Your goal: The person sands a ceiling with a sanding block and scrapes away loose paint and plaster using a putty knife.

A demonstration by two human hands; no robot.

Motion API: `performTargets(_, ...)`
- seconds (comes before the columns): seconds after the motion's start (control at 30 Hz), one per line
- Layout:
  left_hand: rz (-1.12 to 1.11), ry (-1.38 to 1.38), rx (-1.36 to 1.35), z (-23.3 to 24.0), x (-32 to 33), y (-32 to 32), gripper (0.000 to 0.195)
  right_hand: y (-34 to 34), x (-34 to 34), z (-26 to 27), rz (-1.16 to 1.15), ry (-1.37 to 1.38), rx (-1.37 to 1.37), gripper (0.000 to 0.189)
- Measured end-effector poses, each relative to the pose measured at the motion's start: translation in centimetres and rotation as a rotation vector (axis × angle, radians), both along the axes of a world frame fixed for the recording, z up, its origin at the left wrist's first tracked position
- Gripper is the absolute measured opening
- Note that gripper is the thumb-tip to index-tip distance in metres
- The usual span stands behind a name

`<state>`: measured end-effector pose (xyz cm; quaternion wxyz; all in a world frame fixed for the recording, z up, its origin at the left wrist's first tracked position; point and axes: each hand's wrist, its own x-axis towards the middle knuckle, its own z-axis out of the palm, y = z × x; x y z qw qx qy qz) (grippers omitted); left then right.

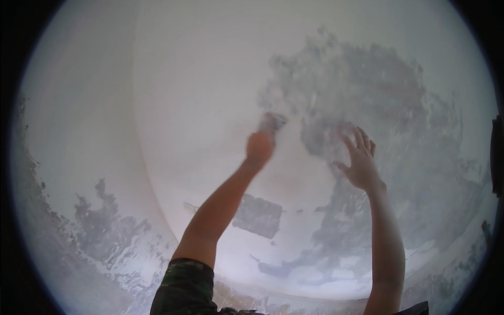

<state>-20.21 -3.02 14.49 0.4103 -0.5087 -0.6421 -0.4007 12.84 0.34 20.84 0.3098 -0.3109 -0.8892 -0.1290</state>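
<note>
My left hand (pixel 260 146) is closed around a small scraper-like tool (pixel 278 121), blurred, with a shiny flat end pointing up and right. That end is at or very near the white-coated wall (pixel 204 102), just left of a large bare grey patch (pixel 378 90). To its right, my right hand (pixel 359 165) has its fingers spread and holds nothing. Its fingertips reach over the grey patch; whether they touch the surface I cannot tell. The tool's handle is mostly hidden in the left fist.
A smaller grey patch (pixel 258 215) shows below the left hand. On the left, past a corner line (pixel 141 149), the adjoining wall (pixel 78 141) bears ragged grey patches (pixel 106 220). Dark objects (pixel 497 157) stand at the right rim.
</note>
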Motion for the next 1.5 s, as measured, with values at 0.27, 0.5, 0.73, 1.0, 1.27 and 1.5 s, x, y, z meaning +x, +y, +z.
performTargets(0.27,-0.002,0.202,-0.071,0.3,-5.4,-0.3,0.058,-1.5,1.5,2.0,-0.057,-0.111,0.088,0.086)
performTargets(0.5,0.054,0.39,-0.365,-2.8,-2.7,0.3,0.041,1.3,-2.0,1.3,-0.087,-0.098,0.177,0.113)
performTargets(0.73,0.042,0.13,-0.09,-1.8,-4.1,-1.0,0.053,3.1,-5.9,-0.6,-0.254,-0.186,0.09,0.13)
performTargets(1.0,0.042,0.18,-0.108,2.9,-7.1,-2.9,0.069,4.1,-5.9,-0.6,-0.213,-0.097,0.181,0.135)
performTargets(1.27,-0.13,0.609,-0.31,-5.1,0.6,0.7,0.069,4.7,-5.3,-1.0,-0.229,-0.086,0.169,0.134)
performTargets(1.5,0.038,0.031,-0.031,-4.1,-1.2,2.9,0.046,5.6,-6.4,-2.6,-0.216,-0.045,0.093,0.134)
